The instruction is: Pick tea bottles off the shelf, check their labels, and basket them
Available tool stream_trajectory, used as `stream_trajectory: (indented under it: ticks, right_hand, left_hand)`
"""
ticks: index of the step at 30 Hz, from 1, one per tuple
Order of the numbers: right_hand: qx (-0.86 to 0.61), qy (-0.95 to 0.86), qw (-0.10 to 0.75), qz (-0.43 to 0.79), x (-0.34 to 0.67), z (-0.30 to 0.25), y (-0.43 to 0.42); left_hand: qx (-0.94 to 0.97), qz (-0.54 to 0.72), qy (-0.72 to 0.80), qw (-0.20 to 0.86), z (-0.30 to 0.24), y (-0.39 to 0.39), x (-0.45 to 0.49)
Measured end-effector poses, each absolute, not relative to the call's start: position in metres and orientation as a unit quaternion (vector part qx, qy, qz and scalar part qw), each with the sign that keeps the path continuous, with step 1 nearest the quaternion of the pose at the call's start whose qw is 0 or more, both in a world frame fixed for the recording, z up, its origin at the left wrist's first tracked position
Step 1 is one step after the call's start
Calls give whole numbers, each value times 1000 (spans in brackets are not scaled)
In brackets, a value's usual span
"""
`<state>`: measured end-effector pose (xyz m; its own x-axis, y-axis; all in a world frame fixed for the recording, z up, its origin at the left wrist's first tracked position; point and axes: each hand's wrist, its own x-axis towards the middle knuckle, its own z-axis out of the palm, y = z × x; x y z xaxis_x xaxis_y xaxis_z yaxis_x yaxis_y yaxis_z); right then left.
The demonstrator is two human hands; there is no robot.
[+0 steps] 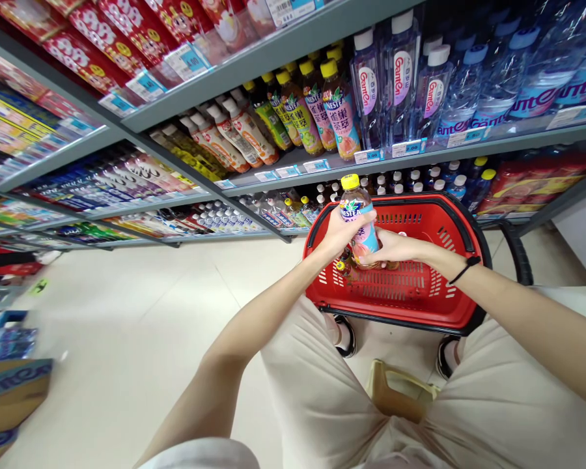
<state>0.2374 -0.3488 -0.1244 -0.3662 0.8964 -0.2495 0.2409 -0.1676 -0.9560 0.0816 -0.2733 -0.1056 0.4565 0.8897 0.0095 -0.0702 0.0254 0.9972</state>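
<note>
Head view looks down on two bare forearms meeting over a shopping basket. Left hand (336, 233) wraps around the side of a clear plastic Nestea bottle with a yellow cap and pink-and-blue label (357, 218), fingers curled on its upper body. Right hand (389, 249) closes around the lower part of the same bottle from the other side, a thin black band (463, 268) at its wrist. That bottle stands upright, held between both hands just above the inside of the red plastic basket with a black rim and slotted walls (432, 296), which sits on the pale tiled floor (141, 312) before the person's knees in light beige trousers. Beyond the basket, grey metal shelves (293, 39) carry rows of matching yellow-capped tea bottles (339, 114) and, to their right, clear white-capped water bottles (400, 78). A cardboard box with blue lettering (10, 391) lies at far left on the floor.
</note>
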Motion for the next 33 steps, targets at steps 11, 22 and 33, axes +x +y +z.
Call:
stream_trajectory:
  ticks: [11, 22, 33]
  right_hand:
    - [-469, -540, 278, 642, 235, -108, -352]
    - [-418, -525, 258, 695, 244, -116, -347]
    - [-343, -445, 349, 750, 237, -93, -343]
  left_hand:
    - [509, 409, 342, 676, -88, -269, 76]
    - [475, 400, 302, 723, -77, -263, 68]
    - [410, 446, 311, 732, -80, -236, 57]
